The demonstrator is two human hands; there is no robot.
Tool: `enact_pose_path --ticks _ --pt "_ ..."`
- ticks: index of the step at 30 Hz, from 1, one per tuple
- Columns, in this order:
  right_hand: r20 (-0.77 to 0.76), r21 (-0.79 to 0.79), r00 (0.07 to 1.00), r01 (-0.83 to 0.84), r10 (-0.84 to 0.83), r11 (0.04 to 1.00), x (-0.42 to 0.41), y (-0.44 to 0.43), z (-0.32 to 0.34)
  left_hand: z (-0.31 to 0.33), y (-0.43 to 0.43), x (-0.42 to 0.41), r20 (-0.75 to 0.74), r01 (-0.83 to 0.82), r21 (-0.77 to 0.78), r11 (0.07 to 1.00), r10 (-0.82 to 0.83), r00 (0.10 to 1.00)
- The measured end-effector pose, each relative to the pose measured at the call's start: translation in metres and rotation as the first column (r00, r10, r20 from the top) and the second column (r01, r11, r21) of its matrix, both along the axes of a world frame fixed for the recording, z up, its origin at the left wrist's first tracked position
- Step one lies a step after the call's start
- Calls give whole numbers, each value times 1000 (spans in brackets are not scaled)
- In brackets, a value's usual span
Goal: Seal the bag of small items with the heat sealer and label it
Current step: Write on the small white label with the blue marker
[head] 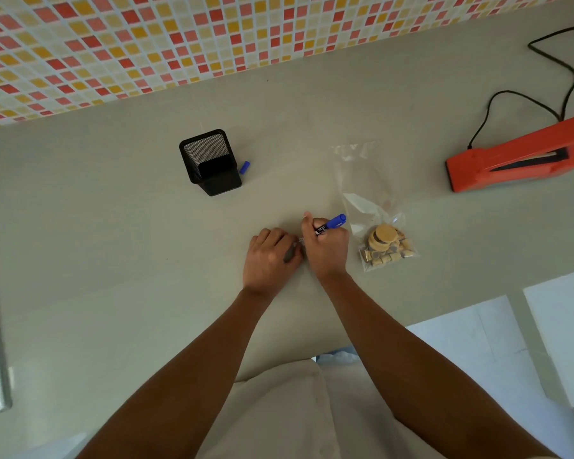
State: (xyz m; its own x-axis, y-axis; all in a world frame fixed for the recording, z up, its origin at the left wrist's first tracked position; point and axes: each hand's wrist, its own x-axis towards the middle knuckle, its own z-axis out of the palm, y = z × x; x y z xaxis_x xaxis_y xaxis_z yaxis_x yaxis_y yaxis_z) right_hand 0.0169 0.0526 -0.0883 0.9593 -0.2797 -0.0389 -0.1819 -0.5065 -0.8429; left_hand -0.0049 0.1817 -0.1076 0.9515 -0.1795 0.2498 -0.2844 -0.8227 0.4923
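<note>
A clear plastic bag [367, 180] lies on the grey counter, with small wooden pieces [387, 245] bunched at its near end. Just left of it, my right hand [327, 248] grips a blue marker [332, 223], tip pointing down toward the counter. My left hand [268, 258] rests fingers-down beside it, pressing on something small and grey that is mostly hidden. The blue marker cap [244, 167] lies beside the pen holder. The orange heat sealer [514, 159] sits at the far right with its arm raised.
A black mesh pen holder [210, 162] stands left of centre. The sealer's black cord [540, 91] loops across the counter at the back right. A tiled wall [179, 38] borders the counter's far edge. The counter's near edge [411, 321] drops off at the right.
</note>
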Motion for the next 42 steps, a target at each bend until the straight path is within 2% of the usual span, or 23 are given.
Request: enact_pose_path --ticks 21,28,34,42 --pt "62 -100 996 66 -60 993 0 3 2 0 -1 1 14 -1 3 1000 1 1000" --pt "99 11 995 5 -6 1000 -3 -1 1 2 0 0 -8 3 10 1000 -3 1000" --pt "34 82 997 69 -72 994 -5 -8 -3 4 0 0 17 7 18 1000 -7 1000" --pt "-26 154 999 42 -38 987 -4 -10 1 4 -1 1 9 -5 15 1000 5 1000"
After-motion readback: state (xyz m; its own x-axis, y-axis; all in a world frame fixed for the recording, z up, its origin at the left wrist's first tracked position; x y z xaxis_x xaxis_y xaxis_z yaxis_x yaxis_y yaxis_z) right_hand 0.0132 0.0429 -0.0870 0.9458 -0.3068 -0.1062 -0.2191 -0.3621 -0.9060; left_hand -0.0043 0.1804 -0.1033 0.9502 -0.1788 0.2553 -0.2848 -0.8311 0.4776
